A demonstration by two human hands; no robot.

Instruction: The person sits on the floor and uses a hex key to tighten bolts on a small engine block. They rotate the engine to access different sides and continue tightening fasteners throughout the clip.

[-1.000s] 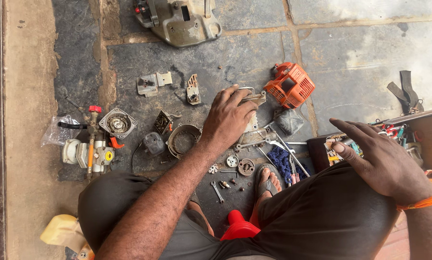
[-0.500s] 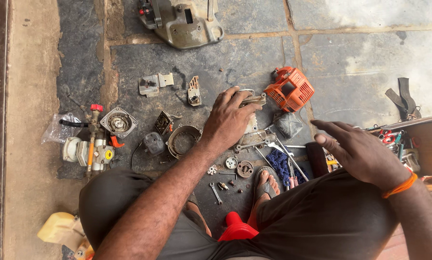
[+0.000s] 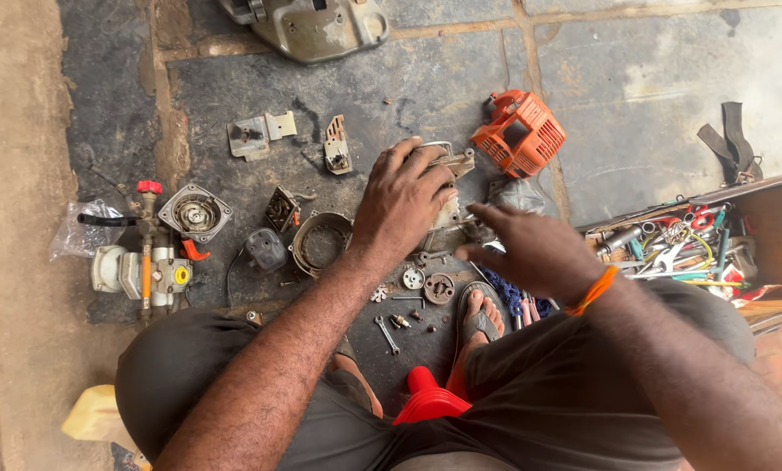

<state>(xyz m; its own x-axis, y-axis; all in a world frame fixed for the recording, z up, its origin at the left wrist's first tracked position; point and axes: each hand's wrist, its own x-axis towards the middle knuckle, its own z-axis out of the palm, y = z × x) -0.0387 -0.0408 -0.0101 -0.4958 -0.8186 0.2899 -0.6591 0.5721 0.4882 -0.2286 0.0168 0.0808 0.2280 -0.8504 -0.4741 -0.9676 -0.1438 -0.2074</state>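
The left hand (image 3: 401, 201) lies palm down over a grey metal engine part (image 3: 447, 166) on the stone floor (image 3: 635, 96), fingers curled around its top — grasping it. The part sits near the middle of the floor, just left of an orange plastic cover (image 3: 520, 133). The right hand (image 3: 535, 253) hovers just right of the left one, fingers stretched toward the part and holding nothing; an orange band (image 3: 593, 290) circles its wrist. Below the hands lie small gears, screws and a little wrench (image 3: 387, 334), beside a sandalled foot (image 3: 478, 316). A round metal ring (image 3: 319, 244) rests just left of the left wrist. Toward the floor's left edge stands a carburettor-like assembly with a red cap (image 3: 146, 262). At the right edge — an open toolbox (image 3: 775, 218) crowded with tools.
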